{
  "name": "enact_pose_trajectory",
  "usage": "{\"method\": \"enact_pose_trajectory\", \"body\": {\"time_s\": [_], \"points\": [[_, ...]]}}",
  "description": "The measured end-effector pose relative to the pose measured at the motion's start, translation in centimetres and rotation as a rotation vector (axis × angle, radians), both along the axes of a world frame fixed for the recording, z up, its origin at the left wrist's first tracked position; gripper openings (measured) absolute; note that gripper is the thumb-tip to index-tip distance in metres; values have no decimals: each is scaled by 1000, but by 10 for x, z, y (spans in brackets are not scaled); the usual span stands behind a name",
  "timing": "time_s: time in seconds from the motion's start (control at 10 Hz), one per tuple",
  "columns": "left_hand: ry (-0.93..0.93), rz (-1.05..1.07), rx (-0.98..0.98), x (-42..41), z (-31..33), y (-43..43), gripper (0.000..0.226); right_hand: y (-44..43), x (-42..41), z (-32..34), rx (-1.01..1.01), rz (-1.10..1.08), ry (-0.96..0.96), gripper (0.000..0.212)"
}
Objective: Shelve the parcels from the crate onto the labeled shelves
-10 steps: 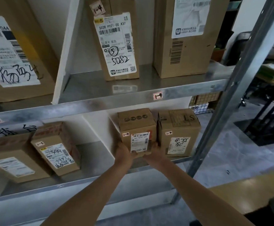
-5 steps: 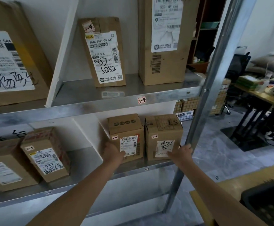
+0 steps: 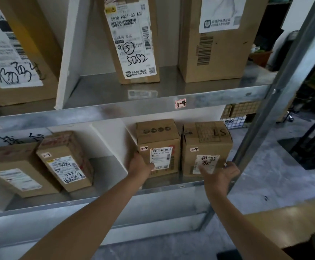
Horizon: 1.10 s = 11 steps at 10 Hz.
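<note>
Steel racking fills the view, and on its lower shelf (image 3: 106, 194) two small cardboard parcels stand upright, close side by side. The left hand (image 3: 140, 167) clasps the left parcel (image 3: 159, 145) at its near left edge, thumb on the front over the white label, fingers along the side. The right hand (image 3: 221, 173) wraps the lower right corner of the right parcel (image 3: 207, 145), thumb lying on its handwritten label, fingers curled round the side next to the steel upright (image 3: 276, 87). Each parcel carries a small sticker reading "2-4". The left one's label shows "507 N705 040", and the right one's top has marker letters like "ST". On the front edge of the upper shelf (image 3: 115, 111) a tag (image 3: 180, 103) reads "1-4". Up there a tall leaning parcel (image 3: 134, 44) is printed "502B P021-00 A37" and hand-marked "5082".
</note>
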<state>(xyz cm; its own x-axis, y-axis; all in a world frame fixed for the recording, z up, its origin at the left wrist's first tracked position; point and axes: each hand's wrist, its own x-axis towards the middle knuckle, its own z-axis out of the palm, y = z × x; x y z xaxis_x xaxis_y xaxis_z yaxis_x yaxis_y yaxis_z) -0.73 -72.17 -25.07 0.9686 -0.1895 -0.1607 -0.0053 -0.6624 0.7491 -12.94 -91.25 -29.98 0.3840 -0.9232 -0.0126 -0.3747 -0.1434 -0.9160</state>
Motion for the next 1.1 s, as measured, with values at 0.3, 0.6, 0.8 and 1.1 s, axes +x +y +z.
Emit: {"method": "enact_pose_trajectory", "body": {"time_s": [0.3,0.6,0.8,1.1], "points": [[-22,-6,-48,4,-9,0,58,-34,17,-1,103,213,60,123],[2,18,-115,9,-11,0,65,-45,44,-12,92,246,65,116],[51,4,-65,8,-16,0,58,-52,36,-24,172,293,86,116],[103,-165,182,-44,-40,15,42,1,2,-23,265,656,547,64]]}}
